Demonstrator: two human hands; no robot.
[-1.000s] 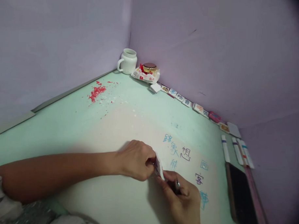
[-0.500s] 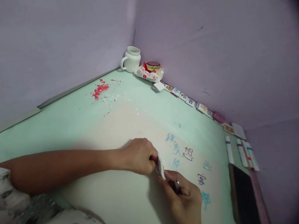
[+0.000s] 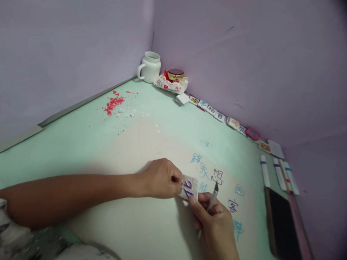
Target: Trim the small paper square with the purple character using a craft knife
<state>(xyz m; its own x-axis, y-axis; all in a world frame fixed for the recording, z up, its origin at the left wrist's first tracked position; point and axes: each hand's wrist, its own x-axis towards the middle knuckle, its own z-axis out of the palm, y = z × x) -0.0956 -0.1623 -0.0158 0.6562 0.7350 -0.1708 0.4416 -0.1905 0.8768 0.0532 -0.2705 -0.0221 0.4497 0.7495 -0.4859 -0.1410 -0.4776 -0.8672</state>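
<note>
My left hand (image 3: 160,179) pinches the left edge of a small white block (image 3: 189,186) with a dark blue character on its face. My right hand (image 3: 213,220) holds a thin craft knife (image 3: 213,194), blade pointing up and away, while its thumb presses the block's lower right corner. Both hands rest on the pale green table (image 3: 76,141), just left of several characters written on the surface (image 3: 217,177).
A white mug (image 3: 149,67), a gold-lidded jar on a snack packet (image 3: 172,80) and a row of character tiles (image 3: 216,114) line the far wall. Red crumbs (image 3: 113,103) lie at left. Three marker pens (image 3: 277,173) and a dark phone (image 3: 284,226) are at right.
The block has turned from edge-on to face up, showing its blue character. The knife in my right hand has swung up so its blade now points away from me.
</note>
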